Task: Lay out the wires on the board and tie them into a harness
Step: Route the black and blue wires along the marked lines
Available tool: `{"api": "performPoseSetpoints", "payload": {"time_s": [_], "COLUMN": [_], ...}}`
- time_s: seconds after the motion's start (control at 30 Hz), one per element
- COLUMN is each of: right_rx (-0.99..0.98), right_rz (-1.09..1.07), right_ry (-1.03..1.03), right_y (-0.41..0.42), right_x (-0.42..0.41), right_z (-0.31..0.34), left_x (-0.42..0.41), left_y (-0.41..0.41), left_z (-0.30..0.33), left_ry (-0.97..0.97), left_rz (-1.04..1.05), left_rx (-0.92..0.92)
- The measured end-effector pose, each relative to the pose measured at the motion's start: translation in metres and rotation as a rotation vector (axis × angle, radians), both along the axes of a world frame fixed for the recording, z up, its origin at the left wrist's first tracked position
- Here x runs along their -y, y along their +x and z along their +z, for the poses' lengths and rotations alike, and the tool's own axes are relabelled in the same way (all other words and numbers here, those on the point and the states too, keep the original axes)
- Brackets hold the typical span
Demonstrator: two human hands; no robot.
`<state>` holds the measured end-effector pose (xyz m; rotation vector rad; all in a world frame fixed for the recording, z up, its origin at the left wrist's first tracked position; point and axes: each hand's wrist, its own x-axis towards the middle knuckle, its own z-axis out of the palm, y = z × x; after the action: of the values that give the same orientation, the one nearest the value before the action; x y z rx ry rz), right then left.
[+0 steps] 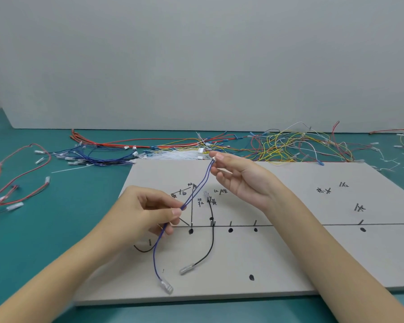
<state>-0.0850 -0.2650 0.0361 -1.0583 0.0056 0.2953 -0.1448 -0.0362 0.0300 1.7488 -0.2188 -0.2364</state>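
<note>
Grey board (289, 252), two blue wires (196, 187)

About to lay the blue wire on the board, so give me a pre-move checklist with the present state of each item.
1. Right hand pinches the white connector: ok.
2. Left hand pinches the blue wire mid-length: ok.
3. Wire's lower terminal hangs free, not snagged: ok.
4. Black wire already routed on the board: ok.
5. Which marked route suits the blue wire: cannot tell.
</note>
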Motion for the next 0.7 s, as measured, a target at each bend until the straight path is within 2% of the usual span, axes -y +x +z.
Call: {"api": "performPoseSetpoints", "payload": {"time_s": [0.27,0.4,0.7], "right_rx": [-0.046,-0.049,-0.055], "right_rz": [0.012,0.036,0.029], "right_ry": [0.134,0.156,0.197], "right_y": [0.0005,-0.0015,-0.0069], "right_x": [-0.0011,0.0009,0.0014], "right_z": [-0.0026,-0.0009,0.0035], "left_x": [-0.0026,-0.0076,-0.0096], "left_y": [0.0011,0.0044,0.0069], "left_z": [0.0032,0.0033,0.0027], "left_ry": [0.004,0.008,0.015], "left_rz": [-0.035,-0.041,-0.049], "left_rx": [-0.075,-0.133,-0.144]}}
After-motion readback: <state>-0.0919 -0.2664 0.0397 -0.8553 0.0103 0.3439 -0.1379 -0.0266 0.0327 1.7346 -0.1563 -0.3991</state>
